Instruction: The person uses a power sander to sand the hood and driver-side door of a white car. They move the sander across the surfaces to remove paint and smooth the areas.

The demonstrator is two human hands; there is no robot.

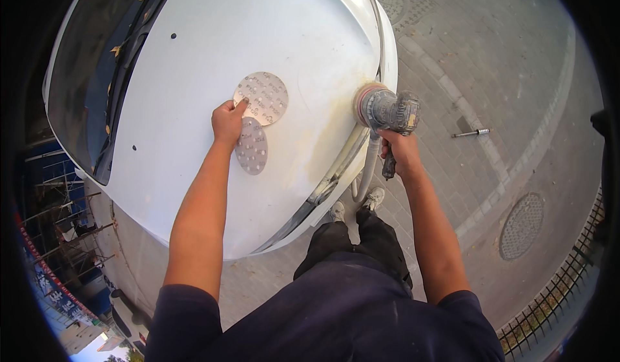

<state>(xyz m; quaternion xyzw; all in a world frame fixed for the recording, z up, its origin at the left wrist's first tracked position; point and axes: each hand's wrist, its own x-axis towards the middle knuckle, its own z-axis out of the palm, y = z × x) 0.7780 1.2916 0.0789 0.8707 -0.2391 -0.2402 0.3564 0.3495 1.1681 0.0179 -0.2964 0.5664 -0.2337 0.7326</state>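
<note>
My left hand (228, 123) is closed on two round sanding discs over the white car hood (194, 65). The upper sanding disc (265, 97) is pale tan with small holes and faces up. Below it the lower sanding disc (252, 147) is greyer and looks tilted. With my right hand (402, 151) I grip the handle of a dusty grey orbital sander (391, 111). Its round pad, reddish at the edge, is against the hood's front edge, beside a yellowish sanded patch (332, 126). A pale hose (368, 171) hangs down from the sander.
Dry leaves lie by the wiper (132, 45) below the windshield. On the grey paving to the right are a small metal cylindrical tool (475, 133) and a round manhole cover (522, 226). A black metal fence (549, 304) runs along the lower right. Scaffold-like frames (64, 213) stand at the left.
</note>
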